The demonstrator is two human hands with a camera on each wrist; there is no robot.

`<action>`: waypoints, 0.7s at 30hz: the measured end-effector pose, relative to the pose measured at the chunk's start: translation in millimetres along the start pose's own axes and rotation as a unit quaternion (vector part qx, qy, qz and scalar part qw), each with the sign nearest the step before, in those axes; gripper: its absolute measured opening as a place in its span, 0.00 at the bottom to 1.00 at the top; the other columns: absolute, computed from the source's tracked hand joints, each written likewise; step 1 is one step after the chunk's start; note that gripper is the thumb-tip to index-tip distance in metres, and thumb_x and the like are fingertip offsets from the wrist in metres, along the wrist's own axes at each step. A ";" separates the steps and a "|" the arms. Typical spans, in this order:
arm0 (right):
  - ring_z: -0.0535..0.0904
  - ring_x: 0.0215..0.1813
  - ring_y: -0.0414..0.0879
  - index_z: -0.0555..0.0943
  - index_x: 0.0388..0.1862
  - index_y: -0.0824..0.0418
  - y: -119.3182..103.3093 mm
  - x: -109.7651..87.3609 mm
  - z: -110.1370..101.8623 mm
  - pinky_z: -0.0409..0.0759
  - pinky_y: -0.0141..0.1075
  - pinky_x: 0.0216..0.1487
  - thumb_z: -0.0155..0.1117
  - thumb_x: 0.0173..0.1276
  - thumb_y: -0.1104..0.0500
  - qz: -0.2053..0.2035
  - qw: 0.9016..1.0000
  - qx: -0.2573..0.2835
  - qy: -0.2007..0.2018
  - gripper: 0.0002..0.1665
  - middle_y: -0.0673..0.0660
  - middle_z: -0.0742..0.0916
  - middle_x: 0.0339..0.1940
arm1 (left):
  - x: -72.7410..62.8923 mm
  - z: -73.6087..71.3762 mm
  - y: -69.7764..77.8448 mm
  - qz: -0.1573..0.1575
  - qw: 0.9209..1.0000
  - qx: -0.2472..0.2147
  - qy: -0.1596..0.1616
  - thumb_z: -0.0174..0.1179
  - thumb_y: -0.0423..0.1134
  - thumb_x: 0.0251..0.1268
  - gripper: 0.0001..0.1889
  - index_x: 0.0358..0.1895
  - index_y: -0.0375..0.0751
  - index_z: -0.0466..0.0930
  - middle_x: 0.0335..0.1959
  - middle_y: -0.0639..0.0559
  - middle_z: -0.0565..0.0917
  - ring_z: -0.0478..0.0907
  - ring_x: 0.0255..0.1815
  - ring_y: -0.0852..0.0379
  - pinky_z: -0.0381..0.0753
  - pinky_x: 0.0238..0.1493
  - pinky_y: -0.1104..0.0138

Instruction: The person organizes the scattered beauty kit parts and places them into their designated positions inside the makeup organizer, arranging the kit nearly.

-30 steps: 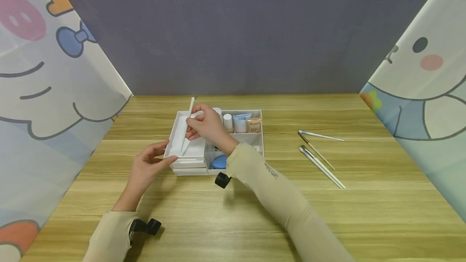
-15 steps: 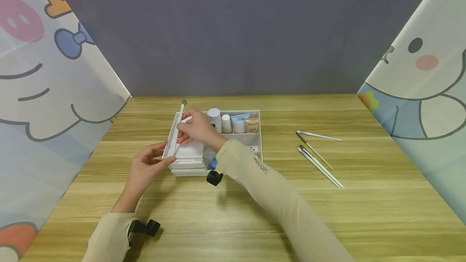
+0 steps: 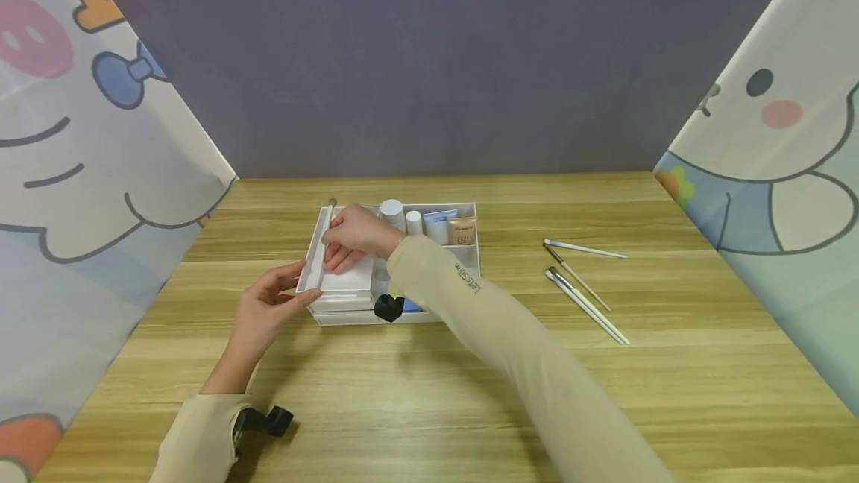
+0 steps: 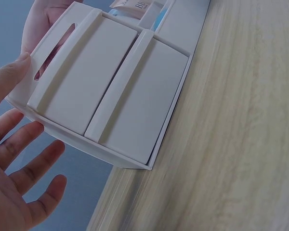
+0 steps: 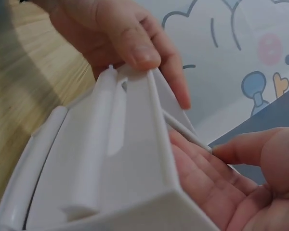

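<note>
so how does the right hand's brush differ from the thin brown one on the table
The white brush is held by the right hand; the brown brush lies on the table. The white brush's handle is pale, the brown brush's brownish. The white brush runs nearly front to back, the brown brush diagonally. Both have heads at the far end.

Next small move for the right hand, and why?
Probably lower the brush into the white tray and release: the right hand pinches it, its handle runs along the tray's left side, and the left hand holds the near-left corner.
</note>
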State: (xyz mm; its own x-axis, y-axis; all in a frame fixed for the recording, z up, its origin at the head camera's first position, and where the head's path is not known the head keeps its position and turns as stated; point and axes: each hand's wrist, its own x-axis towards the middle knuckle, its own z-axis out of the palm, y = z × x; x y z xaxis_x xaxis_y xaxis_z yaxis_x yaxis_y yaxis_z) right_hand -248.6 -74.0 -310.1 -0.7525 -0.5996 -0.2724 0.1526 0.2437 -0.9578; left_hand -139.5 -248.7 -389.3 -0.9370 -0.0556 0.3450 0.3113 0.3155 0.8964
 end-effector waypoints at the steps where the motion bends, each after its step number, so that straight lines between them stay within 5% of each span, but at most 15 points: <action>1: 0.84 0.21 0.49 0.79 0.31 0.75 -0.7 0.1 0.0 0.85 0.36 0.24 0.52 0.74 0.69 0.007 1.000 -0.004 -0.004 0.12 0.65 0.85 0.21 | -0.3 0.0 0.2 0.000 1.000 -0.001 -0.001 0.69 0.24 0.58 0.23 0.58 0.24 0.77 0.46 0.71 0.83 0.80 0.45 0.71 0.81 0.39 0.76; 11: 0.83 0.20 0.49 0.79 0.33 0.77 -5.1 1.2 0.4 0.84 0.35 0.23 0.51 0.73 0.70 0.049 0.999 -0.003 -0.021 0.12 0.65 0.85 0.21 | -0.3 -0.4 -0.1 -0.004 1.000 -0.002 0.000 0.69 0.24 0.58 0.23 0.58 0.24 0.76 0.46 0.71 0.83 0.81 0.45 0.71 0.81 0.39 0.76; 21: 0.84 0.22 0.49 0.78 0.37 0.76 -4.4 2.6 -1.0 0.84 0.36 0.24 0.52 0.75 0.69 0.041 0.999 -0.007 -0.023 0.10 0.64 0.84 0.21 | 0.1 -0.8 0.9 -0.007 1.000 0.005 -0.001 0.69 0.25 0.59 0.23 0.58 0.25 0.77 0.47 0.72 0.83 0.80 0.45 0.72 0.81 0.40 0.76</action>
State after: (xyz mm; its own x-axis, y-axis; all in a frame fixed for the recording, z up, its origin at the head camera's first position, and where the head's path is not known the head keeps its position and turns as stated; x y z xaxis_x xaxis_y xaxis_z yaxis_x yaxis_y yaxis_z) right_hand -251.9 -75.9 -306.5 -0.7077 -0.6110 -0.3547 0.2036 0.3043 -0.9306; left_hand -139.2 -249.2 -388.2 -0.9416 -0.0574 0.3317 0.2967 0.3243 0.8982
